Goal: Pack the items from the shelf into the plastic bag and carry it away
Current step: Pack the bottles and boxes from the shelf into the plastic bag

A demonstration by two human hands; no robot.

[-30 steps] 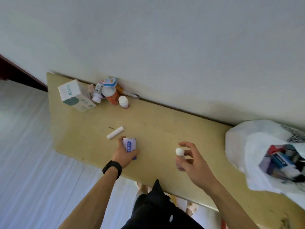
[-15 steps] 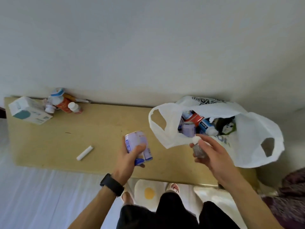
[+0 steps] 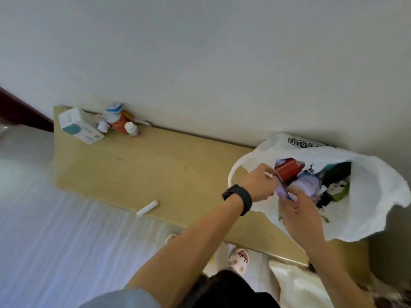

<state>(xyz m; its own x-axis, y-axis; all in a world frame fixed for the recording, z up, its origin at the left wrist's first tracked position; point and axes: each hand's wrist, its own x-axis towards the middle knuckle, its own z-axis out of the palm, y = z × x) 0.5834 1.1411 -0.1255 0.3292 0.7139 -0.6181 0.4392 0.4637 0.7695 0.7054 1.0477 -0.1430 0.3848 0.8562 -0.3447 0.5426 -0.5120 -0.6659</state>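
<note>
Pale grey wall [image 3: 200,52] fills the upper half of the view. Under it, the yellowish wooden shelf [image 3: 155,174] slants from 9 o'clock down toward 5 o'clock. The white plastic bag [image 3: 367,196] sits open on the shelf's 3 o'clock end, against the wall. Both hands are at its mouth.

The left hand [image 3: 259,185], with a black watch [image 3: 239,197] on its wrist, reaches in from the bag's 9 o'clock side. Its fingers are curled round the near end of a purple can [image 3: 308,185], which lies inside the bag. The right hand [image 3: 298,210] comes in from 6 o'clock with its fingers over the can. Blur hides whether it holds anything.

A red box [image 3: 288,168] rests in the bag just beside the can, at the can's 11 o'clock. At the shelf's far 10 o'clock corner are a white box [image 3: 77,126] and, touching it, a cluster of bottles [image 3: 121,122]. A white stick [image 3: 148,207] lies alone at the shelf's front edge, well apart from both.
</note>
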